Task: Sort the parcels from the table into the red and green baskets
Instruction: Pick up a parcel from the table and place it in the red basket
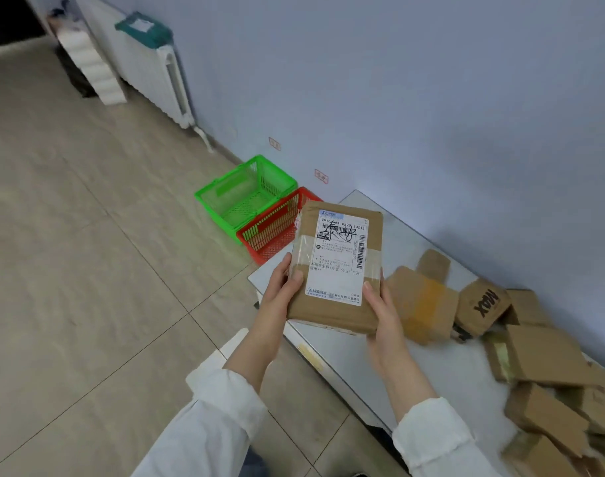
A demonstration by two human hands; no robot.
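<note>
Parcels [542,356] of brown cardboard lie heaped at the right end of the grey surface [414,235], so most of the sorting seems to be left. On the floor past the surface's far end, against the wall, the green basket [280,182] and the red basket [273,232] stand side by side. No parcel shows in either, though the red one is partly hidden.

One flat parcel [332,315] is held up over the near left part of the surface, between the heap and the baskets, its top face towards the camera. The left hand [277,290] grasps its left edge and the right hand [383,315] its right edge, with the fingers of both wrapped round it and the thumbs on top. Its white label [339,256] carries scrawled handwriting.

The step in hand looks like reading that label. The next move calls for choosing a basket, then carrying the parcel leftward and down into it.
</note>
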